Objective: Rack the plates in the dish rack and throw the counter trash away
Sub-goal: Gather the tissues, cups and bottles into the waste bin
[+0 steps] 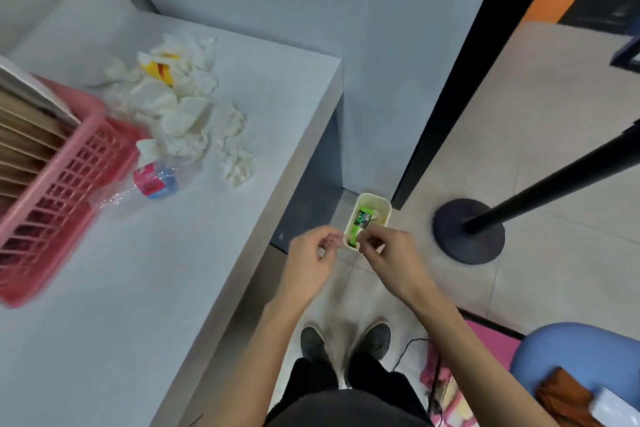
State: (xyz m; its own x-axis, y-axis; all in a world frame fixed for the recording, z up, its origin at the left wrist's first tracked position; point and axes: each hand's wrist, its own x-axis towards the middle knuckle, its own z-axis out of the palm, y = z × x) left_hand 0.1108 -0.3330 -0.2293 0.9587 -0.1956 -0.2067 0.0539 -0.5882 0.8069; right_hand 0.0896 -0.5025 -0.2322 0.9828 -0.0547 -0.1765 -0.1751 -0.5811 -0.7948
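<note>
A small cream trash bin (381,208) stands on the floor at the counter's end, with a green wrapper (362,220) lying inside. Both hands hover just above its near rim. My left hand (311,256) has loosely curled fingers and nothing visible in them. My right hand (388,253) also has loosely curled fingers, its fingertips close to the green wrapper, and I see nothing in its grasp. On the counter lie a heap of crumpled white tissues (180,104) and a crushed plastic bottle (152,180). A pink dish rack (69,163) at the left holds several upright plates (24,149).
The grey counter (138,288) runs along my left; its edge is beside my left arm. A black stanchion with a round base (467,232) stands right of the bin. A blue chair (571,347) and a pink mat (485,340) are at lower right.
</note>
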